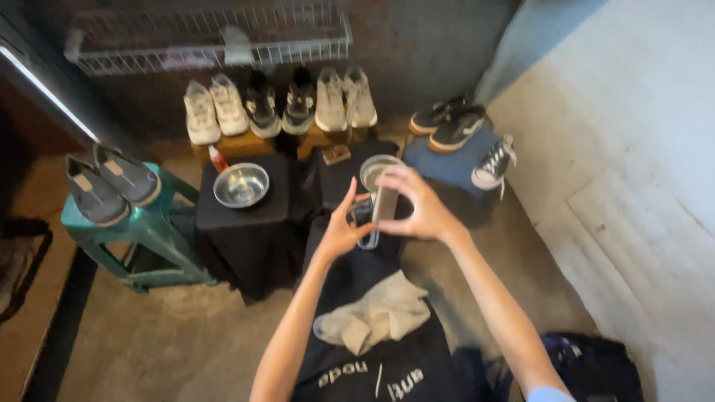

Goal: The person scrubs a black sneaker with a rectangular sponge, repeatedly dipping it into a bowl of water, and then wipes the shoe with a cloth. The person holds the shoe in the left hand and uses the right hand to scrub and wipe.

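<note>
Both hands, left hand (339,234) and right hand (417,208), have fingers clamped on an upright dark shoe (376,212), long axis near vertical.

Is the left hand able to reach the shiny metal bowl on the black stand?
Probably yes. The left hand is busy gripping a dark shoe together with the right hand, but the metal bowl sits just to its left on the black stand, with nothing between them.
</note>
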